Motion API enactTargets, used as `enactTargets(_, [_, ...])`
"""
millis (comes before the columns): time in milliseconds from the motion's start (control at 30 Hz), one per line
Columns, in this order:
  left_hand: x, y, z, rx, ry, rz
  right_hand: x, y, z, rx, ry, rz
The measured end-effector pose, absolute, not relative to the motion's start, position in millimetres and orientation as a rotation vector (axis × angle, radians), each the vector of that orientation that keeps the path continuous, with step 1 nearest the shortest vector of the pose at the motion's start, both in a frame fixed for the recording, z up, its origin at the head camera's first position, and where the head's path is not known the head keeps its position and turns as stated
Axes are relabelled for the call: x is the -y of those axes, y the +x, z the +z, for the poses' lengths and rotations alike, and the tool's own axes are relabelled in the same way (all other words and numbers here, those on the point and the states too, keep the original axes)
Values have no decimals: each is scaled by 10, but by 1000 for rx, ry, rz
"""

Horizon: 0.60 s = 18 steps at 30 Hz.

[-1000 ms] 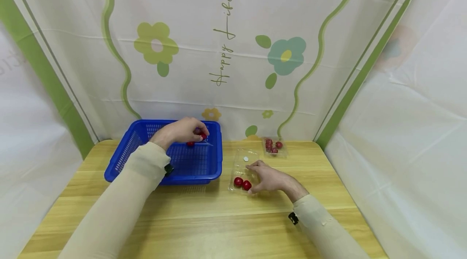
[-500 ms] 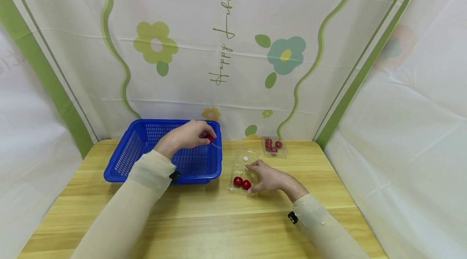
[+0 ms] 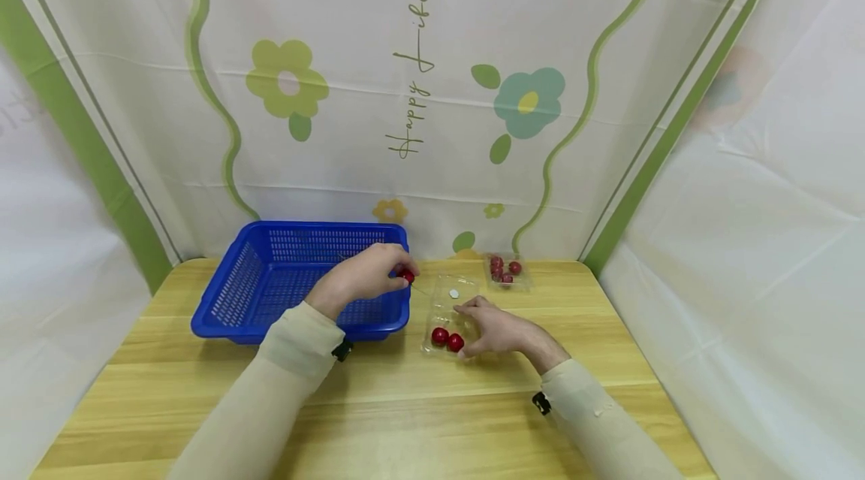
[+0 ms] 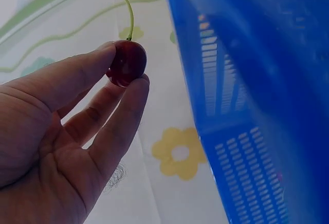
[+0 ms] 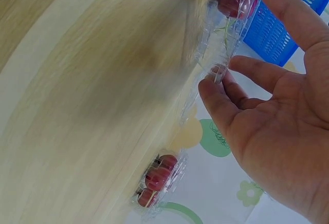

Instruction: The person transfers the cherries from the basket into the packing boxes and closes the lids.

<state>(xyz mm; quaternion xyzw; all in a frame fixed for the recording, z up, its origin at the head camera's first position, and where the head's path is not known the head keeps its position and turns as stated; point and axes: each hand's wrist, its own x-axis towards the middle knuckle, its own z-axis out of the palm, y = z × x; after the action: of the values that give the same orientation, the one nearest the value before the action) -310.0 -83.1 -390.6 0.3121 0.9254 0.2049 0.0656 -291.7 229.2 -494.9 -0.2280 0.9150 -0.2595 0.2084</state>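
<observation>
I count one cherry (image 4: 127, 62) pinched between the thumb and fingertips of my left hand (image 3: 366, 279), its green stem sticking up past my thumb in the left wrist view; from the head camera the hand sits over the right end of the blue basket (image 3: 257, 292), close to its right rim. My right hand (image 3: 496, 330) rests on the wooden table (image 3: 405, 420) with thumb and fingers curled round the edge of a clear plastic tray (image 3: 451, 300), gripping its thin wall (the right wrist view shows the fingertips (image 5: 216, 88) clamped on the transparent rim). Two cherries (image 3: 447, 339) lie in the near end of that tray, touching each other, just left of my knuckles. There are two clear trays in all: the second tray (image 3: 508, 271) stands further back near the curtain, well apart from my hands, and holds a small cluster of cherries, about five as far as I can make out, too tightly packed to count surely. There is one basket, mesh-walled, and I cannot see any fruit in the part of it that shows. The only writing I can read is the script "Happy Life" running vertically on the flowered backdrop (image 3: 412, 74); a small white round sticker sits on the near tray, but nothing legible shows on it.
</observation>
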Motion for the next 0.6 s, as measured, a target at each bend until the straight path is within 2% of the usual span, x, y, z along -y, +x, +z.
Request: enactTargets(600, [488, -2989, -4175, -2756, 1000, 723, -2308, -2929, -4969, -2542, -628, -732])
